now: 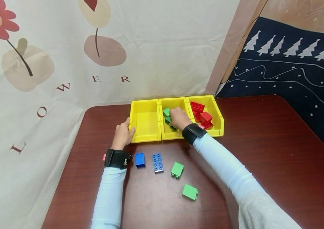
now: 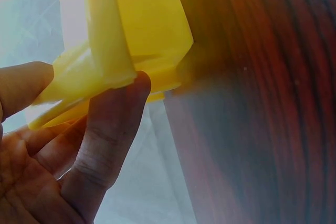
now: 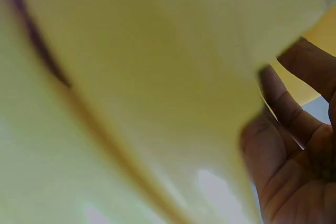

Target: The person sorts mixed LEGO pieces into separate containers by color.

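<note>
My left hand (image 1: 123, 135) grips the outer side wall of the left yellow bin (image 1: 133, 137). In the left wrist view, thumb and fingers lie on either side of its rim (image 2: 113, 51). My right hand (image 1: 179, 118) reaches down into the middle yellow bin (image 1: 173, 136), beside green building blocks (image 1: 166, 112). The right wrist view shows its fingers (image 3: 287, 109) bent near a blurred yellow wall (image 3: 157, 77); I cannot tell whether they hold a block. Red building blocks (image 1: 206, 117) lie in the right yellow bin (image 1: 218, 122).
On the brown table (image 1: 265, 152), in front of the bins, are a blue block (image 1: 140, 160), a studded blue block (image 1: 157, 163), a green block (image 1: 177, 170) and a nearer green block (image 1: 190, 192). A printed cloth (image 1: 165, 63) hangs behind the table.
</note>
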A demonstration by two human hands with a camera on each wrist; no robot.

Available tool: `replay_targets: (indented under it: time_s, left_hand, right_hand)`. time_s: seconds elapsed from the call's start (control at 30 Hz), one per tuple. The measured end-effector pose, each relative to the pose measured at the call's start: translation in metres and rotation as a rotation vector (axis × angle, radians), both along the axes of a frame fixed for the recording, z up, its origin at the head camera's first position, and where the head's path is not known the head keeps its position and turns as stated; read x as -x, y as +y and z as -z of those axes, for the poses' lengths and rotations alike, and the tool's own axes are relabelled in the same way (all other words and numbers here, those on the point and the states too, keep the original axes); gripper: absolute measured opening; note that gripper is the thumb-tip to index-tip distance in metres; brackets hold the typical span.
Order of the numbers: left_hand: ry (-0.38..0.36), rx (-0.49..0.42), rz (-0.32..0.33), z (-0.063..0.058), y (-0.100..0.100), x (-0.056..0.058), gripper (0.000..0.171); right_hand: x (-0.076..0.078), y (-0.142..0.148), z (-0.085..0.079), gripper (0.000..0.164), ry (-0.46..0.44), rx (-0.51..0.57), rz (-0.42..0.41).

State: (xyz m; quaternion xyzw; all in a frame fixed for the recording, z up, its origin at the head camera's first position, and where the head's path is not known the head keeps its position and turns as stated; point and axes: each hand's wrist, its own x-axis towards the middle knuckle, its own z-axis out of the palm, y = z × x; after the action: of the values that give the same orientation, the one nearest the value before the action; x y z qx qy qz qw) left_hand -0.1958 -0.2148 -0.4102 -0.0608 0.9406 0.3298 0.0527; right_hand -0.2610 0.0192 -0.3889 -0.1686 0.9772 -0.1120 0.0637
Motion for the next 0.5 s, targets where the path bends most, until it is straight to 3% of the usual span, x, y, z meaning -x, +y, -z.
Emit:
replay_targets:
  time_s: [0.5]
  left_hand:
    - [0.012, 0.004, 0.009, 0.0009, -0.0005, -0.0004, 0.061]
  right_hand:
    - [0.0002, -0.0011, 0.0030, 0.022, -0.002, -0.059, 0.011]
